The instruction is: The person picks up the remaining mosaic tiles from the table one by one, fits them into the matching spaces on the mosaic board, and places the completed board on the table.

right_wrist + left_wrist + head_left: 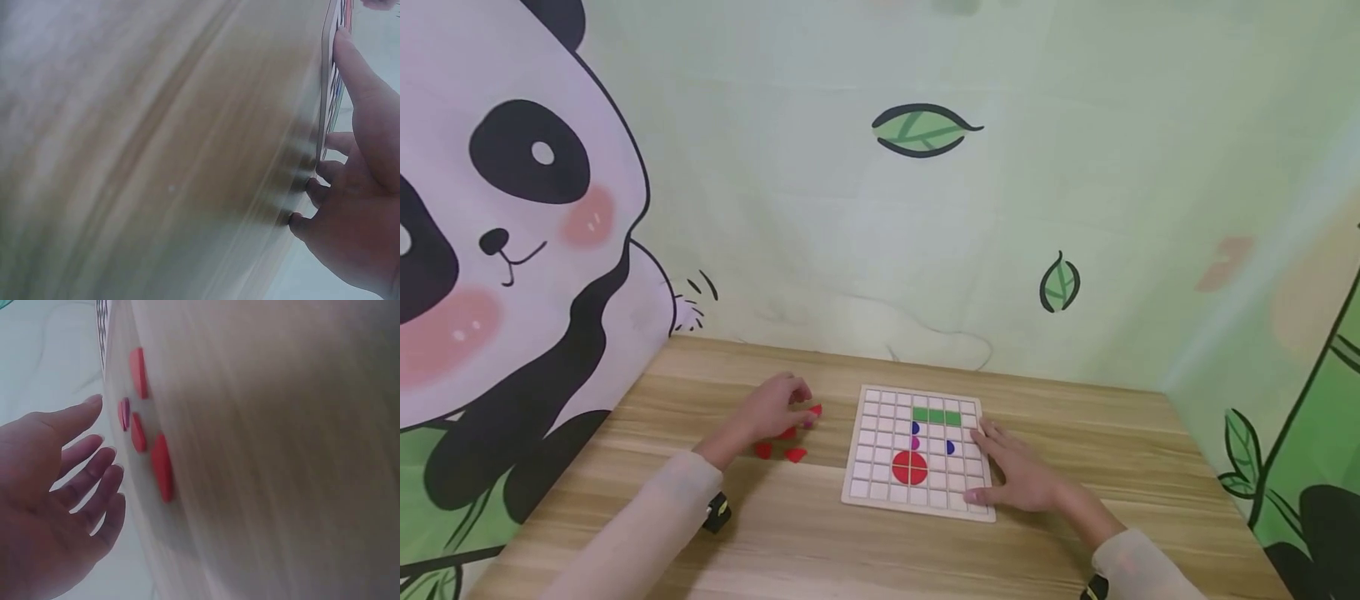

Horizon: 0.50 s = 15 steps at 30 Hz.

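My left hand (775, 408) hovers over a small group of loose pieces on the table, its fingers loosely bent and holding nothing. Among them are a red piece (796, 455), another red piece (763, 451) and a small purple piece (126, 414). A pale grid board (917, 507) lies to their right. My right hand (1022, 475) rests along the board's right edge, thumb on its near corner and fingers spread. On the board sit a green strip (937, 416), two blue half circles (951, 447), a magenta half circle (915, 443) and a red circle (909, 467).
The wood-grain table (775, 533) runs back to a fabric backdrop (820, 208) printed with leaves and a large panda (520, 208). A dark band (717, 512) is worn at my left wrist.
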Available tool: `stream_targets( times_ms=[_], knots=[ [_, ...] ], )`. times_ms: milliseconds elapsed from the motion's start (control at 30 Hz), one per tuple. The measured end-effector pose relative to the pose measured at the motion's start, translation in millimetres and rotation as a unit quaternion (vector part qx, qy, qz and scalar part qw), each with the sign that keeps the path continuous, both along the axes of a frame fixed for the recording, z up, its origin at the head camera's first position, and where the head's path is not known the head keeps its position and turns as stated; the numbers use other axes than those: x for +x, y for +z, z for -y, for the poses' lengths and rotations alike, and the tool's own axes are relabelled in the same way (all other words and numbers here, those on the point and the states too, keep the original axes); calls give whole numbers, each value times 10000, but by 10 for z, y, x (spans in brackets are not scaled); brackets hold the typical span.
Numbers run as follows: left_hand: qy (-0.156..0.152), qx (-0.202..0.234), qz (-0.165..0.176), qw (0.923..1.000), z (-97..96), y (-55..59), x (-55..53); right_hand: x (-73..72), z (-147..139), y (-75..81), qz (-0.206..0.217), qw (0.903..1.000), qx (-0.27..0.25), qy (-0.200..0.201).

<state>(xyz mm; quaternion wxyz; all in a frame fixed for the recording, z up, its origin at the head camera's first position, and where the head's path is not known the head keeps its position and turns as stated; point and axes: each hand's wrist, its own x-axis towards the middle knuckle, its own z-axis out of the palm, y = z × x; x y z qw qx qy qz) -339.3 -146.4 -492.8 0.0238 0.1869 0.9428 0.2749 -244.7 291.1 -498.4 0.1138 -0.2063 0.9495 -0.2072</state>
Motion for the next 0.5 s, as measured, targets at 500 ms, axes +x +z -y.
stream_targets(
  times_ms=[500],
  knots=[
    [-23,-125,428,9990,-12,-57,29,16,10,24,-9,10000,13,-27]
  ],
)
